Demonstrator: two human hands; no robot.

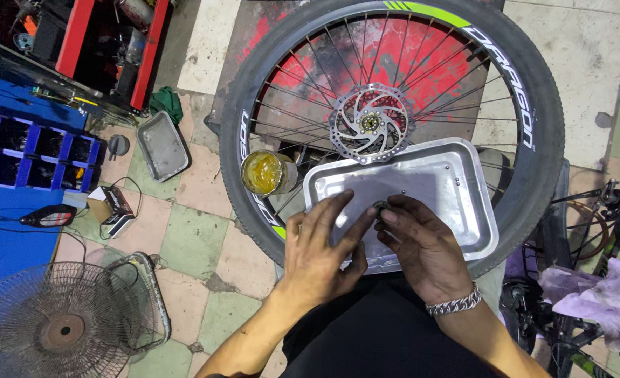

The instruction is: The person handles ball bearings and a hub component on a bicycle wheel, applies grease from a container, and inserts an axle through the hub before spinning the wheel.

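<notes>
A floor (pixel 191 241) of worn green and pale tiles, stained and cracked in places, is seen from above, with a lighter paved strip along the far right. A blue rack (pixel 33 150) of open compartments is set along the left edge, and a red-framed stand (pixel 79 35) full of tools is placed beyond it. A bicycle wheel (pixel 534 126) with a black tyre and a green stripe is laid flat in the middle, over a red-painted patch, and its silver brake disc (pixel 369 122) is turned upward at the hub. A fan (pixel 61 325) with a wire guard is laid on the floor at the lower left. A dented metal tray (pixel 450 185) is rested on the near side of the wheel, its far edge just beside the disc. A smaller grey tray (pixel 161 145) is left on the tiles to the left of the wheel, well apart from it. An open tin of yellow grease (pixel 264 173) is stood on the tyre, just beside the large tray's left corner. Over that tray the left hand (pixel 320 255) and the right hand (pixel 425 252) are brought together, and a small dark round part (pixel 381 206) is pinched between their fingertips above the tray's near half. Bare tiles are left open between the fan and the wheel.
</notes>
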